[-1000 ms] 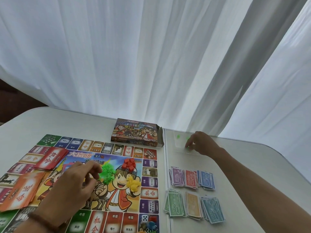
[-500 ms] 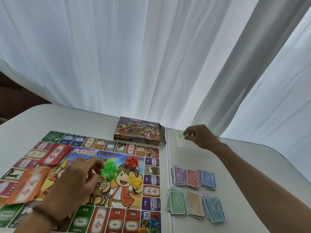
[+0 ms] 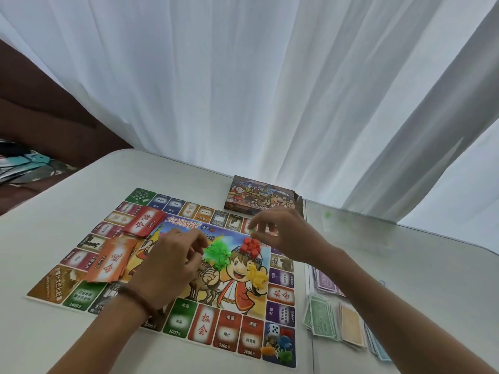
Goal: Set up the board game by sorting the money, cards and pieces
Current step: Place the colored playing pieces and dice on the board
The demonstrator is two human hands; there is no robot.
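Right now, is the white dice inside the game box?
No, the white dice lies on the board's near right corner square, beside the coloured pawns.

Facing sheer white curtains (image 3: 243, 90) hanging in long folds right behind the white table (image 3: 67, 238), letting soft daylight through (a greyer fold (image 3: 405, 163) falling beyond the table's far right corner). Glimpsing dark brown furniture (image 3: 40, 117) left of the table, carrying a patterned cloth (image 3: 24, 166).
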